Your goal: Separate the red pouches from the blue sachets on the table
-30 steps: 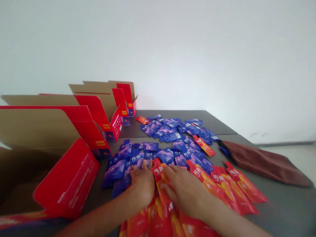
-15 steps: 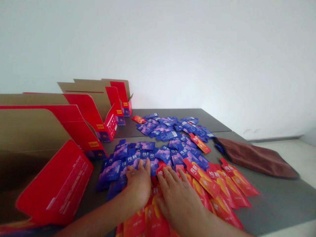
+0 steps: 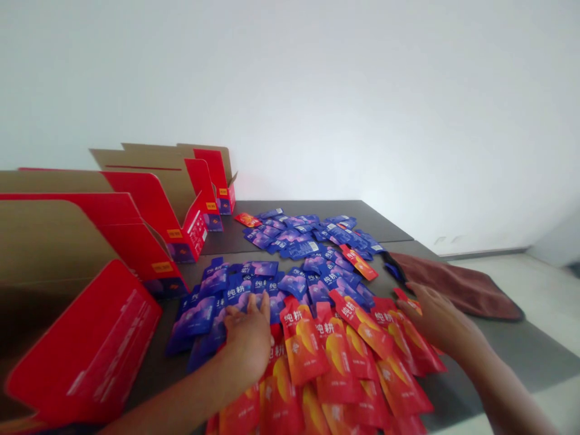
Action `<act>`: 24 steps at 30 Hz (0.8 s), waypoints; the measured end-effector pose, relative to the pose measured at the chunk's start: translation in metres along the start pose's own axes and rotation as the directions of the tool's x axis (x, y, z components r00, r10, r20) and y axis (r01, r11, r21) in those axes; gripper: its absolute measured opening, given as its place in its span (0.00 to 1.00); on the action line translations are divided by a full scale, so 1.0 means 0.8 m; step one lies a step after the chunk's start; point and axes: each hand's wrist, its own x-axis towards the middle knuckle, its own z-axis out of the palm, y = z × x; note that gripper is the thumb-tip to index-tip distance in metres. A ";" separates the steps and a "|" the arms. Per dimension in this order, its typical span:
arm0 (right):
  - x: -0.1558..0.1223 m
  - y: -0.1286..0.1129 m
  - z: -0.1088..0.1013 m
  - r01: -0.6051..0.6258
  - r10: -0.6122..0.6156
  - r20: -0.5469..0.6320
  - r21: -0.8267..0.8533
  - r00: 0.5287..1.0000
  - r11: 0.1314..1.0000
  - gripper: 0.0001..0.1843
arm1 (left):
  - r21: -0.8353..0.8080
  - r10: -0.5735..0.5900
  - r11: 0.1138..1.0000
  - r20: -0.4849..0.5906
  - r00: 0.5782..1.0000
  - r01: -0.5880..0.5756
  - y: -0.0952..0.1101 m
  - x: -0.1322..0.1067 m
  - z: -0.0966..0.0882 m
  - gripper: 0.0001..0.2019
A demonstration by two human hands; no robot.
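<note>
So the red sachets [image 3: 317, 356] are fanned out in an overlapping spread at the near middle of the dark table [image 3: 512, 356], and they sit right between the two hands. The left hand [image 3: 247, 341] lies palm down on the left edge of that spread, fingers [image 3: 265, 302] stretched out fairly close together, with the tips reaching onto the blue sachets [image 3: 272, 284] just beyond. It's pressing flat and isn't pinching anything. The right hand [image 3: 435, 323] is over on the right edge of the red fan, also palm down with loosely spread fingers resting on the outermost red packs. I can't tell if anything is caught under it. Farther back there's a second heap of blue sachets [image 3: 308, 232], with a lone red one [image 3: 357, 261] lying between the two blue groups. Along the left side stands a row of open red boxes [image 3: 149, 217] with their cardboard flaps up, the nearest one [image 3: 86, 350] big in the corner. A brown cloth [image 3: 457, 290] lies on the table just beyond the right hand.
</note>
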 end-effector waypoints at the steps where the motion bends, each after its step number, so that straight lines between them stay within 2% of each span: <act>1: -0.005 0.013 0.013 0.015 -0.016 0.049 0.006 0.999 1.000 0.29 | 0.001 -0.003 1.000 -0.013 1.000 0.003 0.000 -0.001 0.000 0.37; 3: -0.017 0.029 0.032 0.035 -0.042 0.113 0.060 0.993 0.998 0.29 | 0.003 -0.004 1.000 -0.034 0.999 0.004 0.001 -0.002 0.000 0.37; 5: -0.028 0.031 0.039 0.031 -0.043 0.121 0.095 0.992 0.995 0.29 | 0.005 -0.001 1.000 -0.025 1.000 0.001 0.001 -0.003 -0.001 0.36; 8: -0.036 0.023 0.036 0.031 -0.040 0.098 0.090 0.994 0.995 0.27 | 0.001 -0.013 1.000 0.000 1.000 0.013 0.001 -0.002 -0.002 0.38; 13: -0.029 0.014 0.032 0.050 -0.054 0.069 0.066 0.996 0.997 0.25 | -0.010 -0.008 1.000 -0.017 1.000 0.008 0.000 0.001 0.004 0.40; 16: -0.028 0.018 0.030 -0.055 0.050 0.043 0.135 0.998 0.989 0.26 | -0.037 0.017 0.999 -0.004 1.000 -0.017 -0.001 0.001 0.005 0.41; 18: -0.033 0.018 0.024 -0.128 0.135 -0.023 0.206 0.991 0.970 0.28 | -0.038 0.025 0.999 0.007 1.000 -0.025 -0.001 0.000 0.002 0.41; 21: -0.050 0.001 0.010 -0.093 0.131 -0.108 0.298 0.986 0.950 0.28 | -0.010 0.009 1.000 0.039 0.999 -0.008 -0.001 -0.001 -0.005 0.39; 24: -0.065 -0.034 0.001 -0.001 0.011 -0.028 0.332 1.000 0.943 0.27 | 0.011 -0.005 1.000 0.059 0.998 0.004 0.000 -0.001 -0.008 0.38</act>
